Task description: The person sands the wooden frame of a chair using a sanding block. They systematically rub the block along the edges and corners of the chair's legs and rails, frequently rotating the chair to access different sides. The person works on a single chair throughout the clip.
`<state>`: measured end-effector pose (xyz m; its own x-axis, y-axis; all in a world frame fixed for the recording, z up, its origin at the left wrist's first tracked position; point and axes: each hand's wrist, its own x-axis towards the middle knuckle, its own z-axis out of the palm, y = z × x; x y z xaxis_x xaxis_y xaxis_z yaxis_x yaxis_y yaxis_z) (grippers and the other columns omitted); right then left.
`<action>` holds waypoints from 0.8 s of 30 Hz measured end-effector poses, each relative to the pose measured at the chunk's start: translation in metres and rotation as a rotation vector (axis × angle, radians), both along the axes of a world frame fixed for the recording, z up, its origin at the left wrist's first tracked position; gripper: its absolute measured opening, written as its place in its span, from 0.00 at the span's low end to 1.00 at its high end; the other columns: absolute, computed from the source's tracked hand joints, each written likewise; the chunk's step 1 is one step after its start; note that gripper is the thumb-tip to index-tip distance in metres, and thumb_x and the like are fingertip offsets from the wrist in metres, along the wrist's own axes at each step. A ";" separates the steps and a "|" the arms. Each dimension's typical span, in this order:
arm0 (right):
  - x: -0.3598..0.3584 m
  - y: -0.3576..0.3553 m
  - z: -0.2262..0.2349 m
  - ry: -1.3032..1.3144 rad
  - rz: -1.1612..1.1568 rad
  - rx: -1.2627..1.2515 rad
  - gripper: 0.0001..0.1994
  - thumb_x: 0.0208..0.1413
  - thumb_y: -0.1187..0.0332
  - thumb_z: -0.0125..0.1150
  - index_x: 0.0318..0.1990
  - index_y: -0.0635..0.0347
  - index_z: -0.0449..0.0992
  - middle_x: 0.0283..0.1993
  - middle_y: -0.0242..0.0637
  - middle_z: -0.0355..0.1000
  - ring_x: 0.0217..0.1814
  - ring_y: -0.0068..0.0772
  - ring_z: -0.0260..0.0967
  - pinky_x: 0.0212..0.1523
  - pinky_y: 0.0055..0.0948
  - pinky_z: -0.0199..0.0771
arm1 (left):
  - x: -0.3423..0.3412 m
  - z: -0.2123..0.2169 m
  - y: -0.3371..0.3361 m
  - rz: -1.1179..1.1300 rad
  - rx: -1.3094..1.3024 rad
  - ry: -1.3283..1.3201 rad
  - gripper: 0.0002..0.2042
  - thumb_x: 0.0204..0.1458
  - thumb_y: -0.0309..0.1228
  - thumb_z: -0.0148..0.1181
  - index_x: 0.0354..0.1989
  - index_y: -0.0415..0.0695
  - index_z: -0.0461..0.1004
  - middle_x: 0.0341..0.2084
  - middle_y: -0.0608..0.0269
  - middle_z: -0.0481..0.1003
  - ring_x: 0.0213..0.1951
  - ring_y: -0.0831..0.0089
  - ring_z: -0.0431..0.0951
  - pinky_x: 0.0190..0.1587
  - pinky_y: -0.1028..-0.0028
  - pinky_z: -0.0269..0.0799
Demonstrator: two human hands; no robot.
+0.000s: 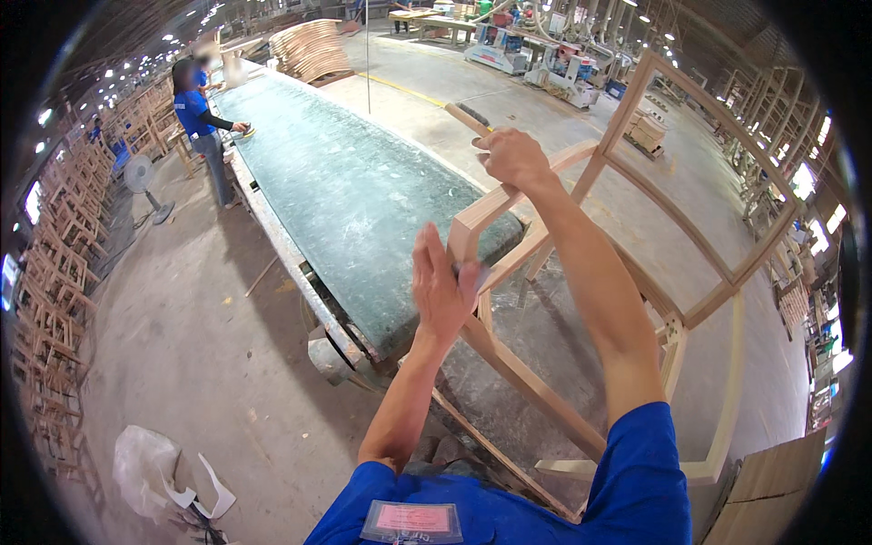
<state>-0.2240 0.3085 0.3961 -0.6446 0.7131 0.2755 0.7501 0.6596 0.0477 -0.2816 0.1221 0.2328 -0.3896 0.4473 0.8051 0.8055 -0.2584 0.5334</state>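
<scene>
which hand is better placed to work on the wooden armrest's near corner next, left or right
Probably the left hand: it is close beside that corner, while the right hand is farther along the wooden armrest.

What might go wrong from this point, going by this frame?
The wooden chair frame appears tilted at the near end of the green belt, so it might slip or knock against it. The bare left hand is close against a corner of the chair frame, so a splinter or scrape is possible.
</scene>
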 end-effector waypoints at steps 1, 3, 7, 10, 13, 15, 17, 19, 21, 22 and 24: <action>0.003 0.009 -0.005 -0.002 0.011 -0.006 0.17 0.58 0.65 0.55 0.53 0.38 0.81 0.56 0.35 0.75 0.56 0.38 0.74 0.55 0.38 0.77 | 0.001 0.024 0.010 -0.015 0.010 0.001 0.35 0.64 0.41 0.51 0.70 0.29 0.46 0.63 0.29 0.56 0.61 0.33 0.62 0.60 0.50 0.64; 0.006 0.021 -0.010 -0.003 0.044 -0.010 0.17 0.57 0.66 0.55 0.52 0.38 0.82 0.55 0.34 0.76 0.56 0.38 0.74 0.54 0.38 0.77 | 0.001 0.056 0.021 -0.036 0.035 0.001 0.36 0.65 0.41 0.50 0.71 0.29 0.42 0.66 0.28 0.51 0.65 0.32 0.57 0.65 0.50 0.58; -0.005 0.021 -0.008 -0.088 0.111 -0.097 0.21 0.53 0.72 0.54 0.53 0.38 0.82 0.56 0.35 0.76 0.56 0.40 0.74 0.56 0.37 0.75 | -0.005 0.039 0.021 0.048 0.008 0.074 0.39 0.66 0.42 0.47 0.73 0.29 0.34 0.70 0.25 0.41 0.70 0.32 0.46 0.70 0.48 0.46; -0.006 0.027 -0.001 -0.088 0.136 -0.039 0.15 0.57 0.68 0.55 0.49 0.41 0.83 0.54 0.35 0.76 0.54 0.40 0.76 0.52 0.40 0.77 | 0.003 0.009 0.016 0.152 -0.024 0.114 0.41 0.67 0.48 0.44 0.73 0.32 0.32 0.70 0.22 0.35 0.72 0.30 0.41 0.70 0.44 0.42; -0.009 0.018 -0.008 -0.073 0.135 -0.077 0.15 0.58 0.68 0.54 0.49 0.43 0.83 0.53 0.34 0.77 0.54 0.40 0.75 0.53 0.40 0.77 | -0.007 0.045 0.032 0.162 0.038 0.127 0.44 0.66 0.53 0.45 0.74 0.34 0.29 0.70 0.22 0.29 0.73 0.31 0.35 0.70 0.41 0.38; -0.002 0.019 -0.009 -0.039 0.152 -0.097 0.17 0.57 0.69 0.52 0.50 0.41 0.83 0.50 0.34 0.77 0.53 0.40 0.75 0.53 0.39 0.76 | -0.006 0.089 0.042 0.146 0.085 0.112 0.45 0.65 0.54 0.45 0.74 0.34 0.29 0.70 0.22 0.28 0.73 0.31 0.32 0.69 0.39 0.37; 0.000 0.015 -0.002 -0.068 0.191 -0.081 0.16 0.58 0.69 0.53 0.49 0.42 0.83 0.48 0.33 0.77 0.52 0.39 0.75 0.52 0.40 0.76 | -0.005 0.067 0.040 0.154 0.089 0.106 0.46 0.65 0.56 0.44 0.74 0.34 0.28 0.70 0.22 0.27 0.73 0.31 0.31 0.69 0.38 0.34; -0.003 0.008 -0.003 -0.079 0.206 -0.068 0.15 0.58 0.68 0.53 0.49 0.42 0.83 0.47 0.33 0.77 0.52 0.39 0.75 0.51 0.40 0.77 | -0.003 0.014 0.021 0.214 0.006 0.172 0.46 0.65 0.56 0.44 0.74 0.33 0.28 0.70 0.22 0.27 0.73 0.31 0.30 0.70 0.38 0.32; -0.007 0.011 -0.004 -0.070 0.161 -0.047 0.14 0.59 0.67 0.53 0.48 0.43 0.83 0.46 0.33 0.77 0.51 0.39 0.75 0.50 0.40 0.77 | 0.000 0.005 0.017 0.223 -0.061 0.149 0.45 0.66 0.50 0.45 0.73 0.31 0.27 0.70 0.23 0.25 0.73 0.30 0.27 0.71 0.40 0.29; -0.002 0.013 -0.009 -0.064 0.164 -0.043 0.14 0.60 0.67 0.53 0.47 0.43 0.83 0.46 0.33 0.77 0.51 0.39 0.76 0.49 0.40 0.77 | 0.001 0.020 0.022 0.227 -0.052 0.146 0.46 0.65 0.53 0.45 0.73 0.31 0.27 0.70 0.22 0.26 0.73 0.30 0.28 0.70 0.39 0.28; 0.000 0.016 -0.009 -0.040 0.195 -0.023 0.13 0.60 0.66 0.53 0.46 0.44 0.83 0.46 0.34 0.77 0.51 0.39 0.76 0.49 0.40 0.77 | -0.004 0.061 0.034 0.248 0.020 0.170 0.47 0.65 0.56 0.44 0.73 0.30 0.28 0.70 0.21 0.26 0.73 0.30 0.27 0.70 0.38 0.27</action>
